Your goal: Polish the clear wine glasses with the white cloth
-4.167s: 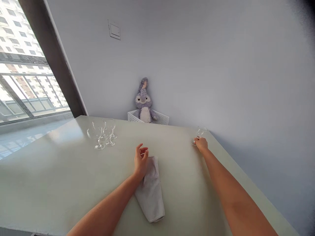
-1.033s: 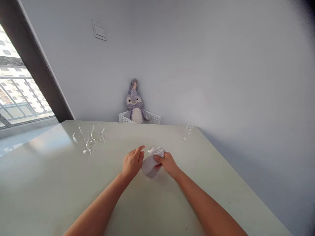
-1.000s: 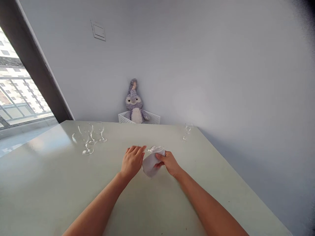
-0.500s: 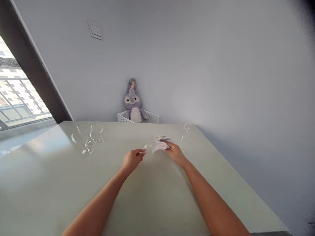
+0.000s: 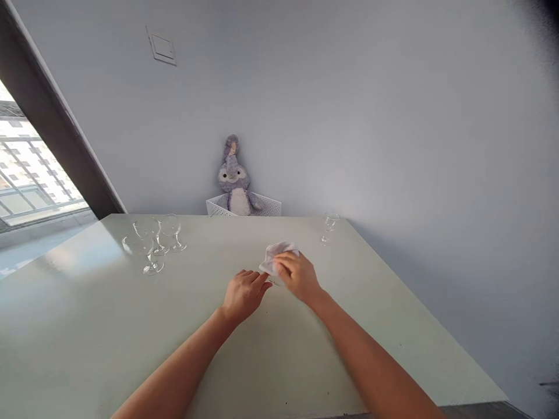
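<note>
Glass (image 5: 275, 283) is b/w the two hands, around mid-table; mostly hidden, only a bit of clear edge showing below the cloth (image 5: 271, 256). Can't tell if it's resting on the table or lifted.

R hand (image 5: 299, 276): fingers curled w/ cloth gripped & bunched under them, pressed to the glass. L hand (image 5: 245, 294): thumb & index nearly closed at the glass's near L edge, seemingly pinching it; exact part of the glass not clear.

Progress (my read): cloth work on this one is underway, prob. not finished, as cloth & both hands are on it. 4 other glasses stand upright, out of the hands: 3 grouped far L, i.e. front glass (image 5: 149, 255) w/ two back glasses (image 5: 176, 237) close behind; then R glass (image 5: 328, 228) alone nr the far R corner. Which of those, if any, have had the cloth: can't tell. Left to do on this one, at min.: cloth off, glass set down.

Table (image 5: 96, 331): pale, smooth, sheen at L, few dark specks nr the front.

Room: plush toy (image 5: 233, 177) sits in a white perforated basket (image 5: 213, 208) just beyond the far edge. Plain pale wall (image 5: 384, 116) behind, switch (image 5: 163, 48) upper L. Far L: dark frame (image 5: 56, 110), then window (image 5: 30, 174) w/ railing & bldg outside.
</note>
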Available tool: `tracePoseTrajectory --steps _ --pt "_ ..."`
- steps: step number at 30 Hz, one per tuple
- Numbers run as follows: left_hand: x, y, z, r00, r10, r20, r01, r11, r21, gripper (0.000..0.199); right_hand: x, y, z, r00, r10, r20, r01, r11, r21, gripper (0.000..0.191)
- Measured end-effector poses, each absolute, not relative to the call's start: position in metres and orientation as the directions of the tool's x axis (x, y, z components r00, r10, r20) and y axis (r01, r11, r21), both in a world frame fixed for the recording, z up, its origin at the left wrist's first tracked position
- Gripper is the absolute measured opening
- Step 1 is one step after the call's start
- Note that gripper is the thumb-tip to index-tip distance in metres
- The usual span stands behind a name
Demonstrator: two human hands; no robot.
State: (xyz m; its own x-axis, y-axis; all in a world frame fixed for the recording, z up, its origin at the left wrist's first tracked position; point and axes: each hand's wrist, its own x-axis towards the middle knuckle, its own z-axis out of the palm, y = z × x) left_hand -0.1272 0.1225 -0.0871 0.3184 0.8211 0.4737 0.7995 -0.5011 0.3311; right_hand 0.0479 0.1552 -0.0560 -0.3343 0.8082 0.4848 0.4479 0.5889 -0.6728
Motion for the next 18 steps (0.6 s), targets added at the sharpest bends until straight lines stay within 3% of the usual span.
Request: tracePoseTrajectory --steps 2,4,7,9,13,18 --pt "-0.124 0.121 -0.091 0.267 0.829 0.491 0.791 -0.480 0.380 0.029 0.054 0.165 -0.058 -0.211 0.927 0.309 0.230 0.355 -0.906 0.033" --pt "-0.119 0.121 -0.094 0.173 0.864 0.474 0.783 -0.412 0.466 0.029 0.054 0.171 -0.061 -0.128 0.982 0.138 -0.054 0.132 -0.990 0.035" --pt "-0.110 0.119 -0.097 0.032 0.917 0.398 0.727 -0.295 0.620 0.026 0.040 0.169 -0.069 0.005 1.000 -0.011 -0.423 -0.008 -0.906 0.036" --pt "-0.103 0.120 -0.098 -0.041 0.925 0.378 0.644 -0.265 0.718 0.022 0.025 0.160 -0.075 -0.020 0.997 -0.075 -0.567 -0.073 -0.820 0.040" --pt "-0.098 0.121 -0.100 -0.200 0.880 0.432 0.533 -0.272 0.801 0.020 0.000 0.137 -0.083 -0.204 0.978 -0.032 -0.565 -0.144 -0.812 0.047" --pt "-0.103 0.119 -0.095 -0.222 0.814 0.537 0.715 -0.239 0.657 0.020 -0.006 0.125 -0.084 -0.179 0.978 0.108 -0.421 0.024 -0.907 0.038"
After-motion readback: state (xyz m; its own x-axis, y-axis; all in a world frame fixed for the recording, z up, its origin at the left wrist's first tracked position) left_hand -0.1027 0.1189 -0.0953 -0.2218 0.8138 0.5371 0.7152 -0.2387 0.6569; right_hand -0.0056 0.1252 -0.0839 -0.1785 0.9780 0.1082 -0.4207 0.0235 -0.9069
